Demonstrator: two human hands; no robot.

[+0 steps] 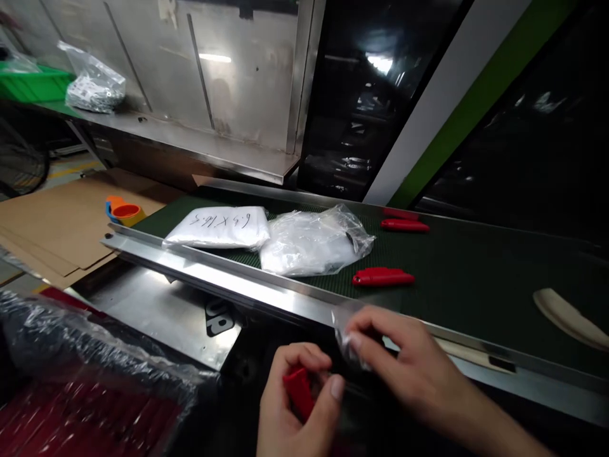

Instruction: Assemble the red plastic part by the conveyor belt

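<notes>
- Two risks we note: the left hand [297, 406] grips a red piece [299, 392], which may slip.
- The right hand [404, 365] pinches a clear bag [346, 336]; thin film may tear.

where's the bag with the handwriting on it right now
In the head view the white bag with handwriting lies at the left end of the green belt, just behind the steel rail and touching a crumpled clear bag on its right.

Red part [299, 390] matt plastic; small bag [349, 336] clear glossy film; rail [247, 285] brushed metal
</notes>
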